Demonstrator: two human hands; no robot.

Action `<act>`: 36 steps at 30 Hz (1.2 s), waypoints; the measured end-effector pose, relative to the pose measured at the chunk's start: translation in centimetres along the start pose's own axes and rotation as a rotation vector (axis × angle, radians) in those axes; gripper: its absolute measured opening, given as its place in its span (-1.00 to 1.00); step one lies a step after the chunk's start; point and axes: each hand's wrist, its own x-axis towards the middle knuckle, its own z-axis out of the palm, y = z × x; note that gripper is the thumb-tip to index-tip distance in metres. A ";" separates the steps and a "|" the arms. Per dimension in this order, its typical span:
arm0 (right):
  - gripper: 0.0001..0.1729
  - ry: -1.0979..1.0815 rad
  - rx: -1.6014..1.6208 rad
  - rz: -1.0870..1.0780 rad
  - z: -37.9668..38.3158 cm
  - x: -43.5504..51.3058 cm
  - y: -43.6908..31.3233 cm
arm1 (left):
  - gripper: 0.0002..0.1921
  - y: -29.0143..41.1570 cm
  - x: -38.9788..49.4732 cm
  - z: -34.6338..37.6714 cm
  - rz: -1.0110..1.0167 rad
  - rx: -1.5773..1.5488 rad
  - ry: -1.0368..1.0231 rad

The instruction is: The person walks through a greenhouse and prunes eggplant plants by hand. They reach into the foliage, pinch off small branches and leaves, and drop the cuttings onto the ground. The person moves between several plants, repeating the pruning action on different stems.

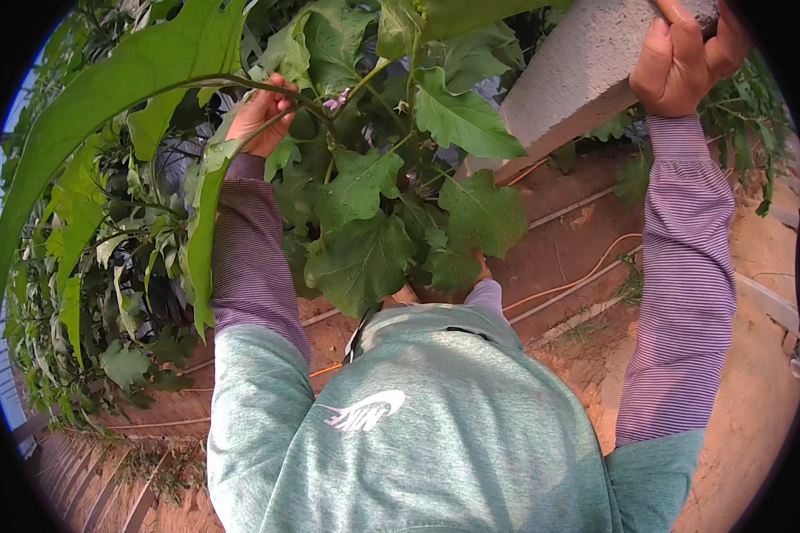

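An eggplant plant with broad green leaves (363, 186) fills the upper middle, and a small purple flower (337, 100) shows on it. My left hand (261, 120) is among the foliage left of the flower, its fingers curled against a leaf stalk (240, 81) that crosses in front of them. Whether they grip the stalk is unclear. At the upper right my right hand (683, 63) grips the edge of a slanting grey concrete post (573, 73), its fingertips partly cut off by the picture's rim.
More leafy plants (107, 226) crowd the left side. Orange tubing (590, 273) and a pale drip pipe (567, 208) run over the reddish soil to the right. Metal bars (110, 490) lie at the lower left.
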 end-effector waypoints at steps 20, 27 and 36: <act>-0.67 -0.008 0.030 -0.021 -0.1 -0.1 0.0 | -0.77 -3.1 0.4 1.9 0.226 -0.110 0.062; -0.66 0.030 0.022 -0.051 0.5 0.5 0.1 | -0.81 -1.9 0.3 1.3 0.148 0.016 -0.068; -0.64 -0.048 0.122 0.036 -0.7 -0.1 -0.5 | -0.79 -4.0 0.7 0.8 0.158 -0.356 0.004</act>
